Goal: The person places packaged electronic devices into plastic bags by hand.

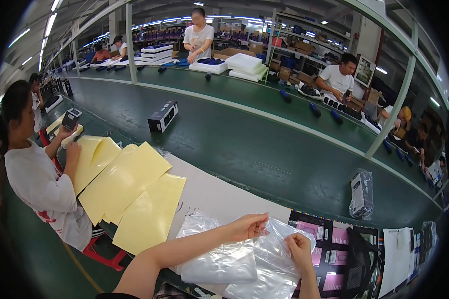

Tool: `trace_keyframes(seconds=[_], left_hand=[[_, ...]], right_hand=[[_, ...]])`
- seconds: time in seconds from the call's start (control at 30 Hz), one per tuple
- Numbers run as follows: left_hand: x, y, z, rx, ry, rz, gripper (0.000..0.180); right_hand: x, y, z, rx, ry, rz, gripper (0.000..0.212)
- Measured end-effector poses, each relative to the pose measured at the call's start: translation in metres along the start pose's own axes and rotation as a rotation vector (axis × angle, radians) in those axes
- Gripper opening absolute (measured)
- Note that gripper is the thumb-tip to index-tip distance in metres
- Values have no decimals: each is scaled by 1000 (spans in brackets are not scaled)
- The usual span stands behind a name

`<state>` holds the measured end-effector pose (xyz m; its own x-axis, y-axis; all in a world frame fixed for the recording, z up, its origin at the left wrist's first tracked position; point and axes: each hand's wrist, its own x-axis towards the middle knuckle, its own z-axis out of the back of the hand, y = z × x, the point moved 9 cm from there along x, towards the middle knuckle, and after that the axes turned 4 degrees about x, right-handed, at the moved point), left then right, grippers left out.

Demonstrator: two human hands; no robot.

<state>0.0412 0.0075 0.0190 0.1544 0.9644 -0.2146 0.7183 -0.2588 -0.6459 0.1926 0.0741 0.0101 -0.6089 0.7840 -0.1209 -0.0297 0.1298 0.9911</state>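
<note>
Over the near edge of the work surface, my left hand (248,226) pinches the upper edge of a clear plastic bag (279,244). My right hand (300,248) grips the same bag farther right, its thumb and fingers pressed together. Beneath and to the left lies a stack of clear plastic bags (217,266), loosely spread on a pale board (219,192). Under the right side of the bag a dark printed sheet with pink panels (334,256) shows. No other item is visible inside the bag.
Yellow sheets (129,184) fan out at left, beside a seated co-worker (45,184) holding a small box. On the green conveyor (224,134) stand a black box (163,116) and a bagged box (361,194). A black mesh pouch (356,264) lies right of my hands. Other workers sit across.
</note>
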Motion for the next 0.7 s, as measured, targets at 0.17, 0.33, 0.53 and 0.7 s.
trace_keyframes(seconds=[0.17,0.33,0.53,0.7], left_hand=[[1,0,1,0,14,-15,25],[2,-1,1,1,21,-26,24],[2,-1,0,-128,90,-16,18],[6,3,4,-168,129,-2,19]], right_hand=[[3,-6,3,-3,3,7,14],[2,-4,1,3,13,-7,11],[2,-2,0,-8,18,0,11],[3,-5,1,2,17,1,12]])
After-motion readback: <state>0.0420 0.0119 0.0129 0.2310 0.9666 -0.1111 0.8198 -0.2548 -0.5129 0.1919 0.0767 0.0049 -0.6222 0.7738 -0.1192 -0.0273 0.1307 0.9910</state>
